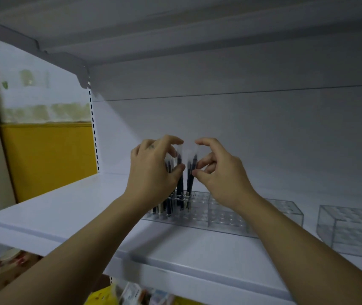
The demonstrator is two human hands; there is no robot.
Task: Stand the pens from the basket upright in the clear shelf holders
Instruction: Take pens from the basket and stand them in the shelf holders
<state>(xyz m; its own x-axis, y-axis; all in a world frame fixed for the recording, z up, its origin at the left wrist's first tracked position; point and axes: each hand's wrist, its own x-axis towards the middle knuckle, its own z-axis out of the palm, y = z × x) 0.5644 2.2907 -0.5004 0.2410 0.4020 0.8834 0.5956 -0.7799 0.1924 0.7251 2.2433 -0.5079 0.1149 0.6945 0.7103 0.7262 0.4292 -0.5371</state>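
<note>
Both hands are up at a white shelf [65,212], close together but not touching, each curled onto the pens [180,186]. The left hand [151,170] wraps thumb and fingers around the tops of a small cluster of dark pens with clear caps. The right hand [219,172] pinches one pen just beside that cluster, thumb against its barrel. The pens stand roughly upright in the left end of a clear holder [224,216] with rows of round holes. A second holder [351,227] sits apart to the right. A yellow panel [50,159] shows beyond the shelf's left end.
</note>
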